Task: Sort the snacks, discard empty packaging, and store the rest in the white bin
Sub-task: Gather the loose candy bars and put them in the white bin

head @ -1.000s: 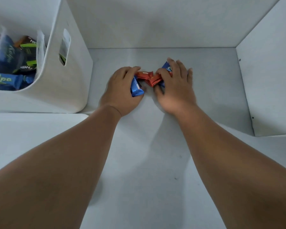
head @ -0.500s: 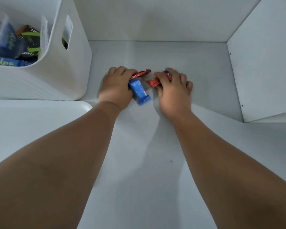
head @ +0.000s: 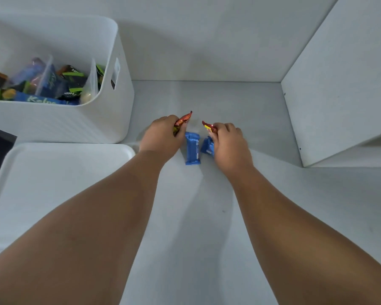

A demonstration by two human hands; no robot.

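Centre frame, a blue foil-wrapped snack bar (head: 192,148) lies flat on the pale surface, long axis running up-frame. Just right of it, a second blue wrapped snack (head: 207,145) sits tilted, partly covered. Above them, two red crinkled snack wrappers: one (head: 182,121) pointing up-right, one (head: 209,127) showing a yellow patch. Upper left, the white ribbed plastic bin (head: 101,126) stands upright, holding blue, green and dark packets (head: 53,89).

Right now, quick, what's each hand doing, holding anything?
Left hand: closed on a red snack wrapper.
Right hand: closed on another red wrapper, with a blue snack pack under its fingers; whether that one is gripped cannot be told.
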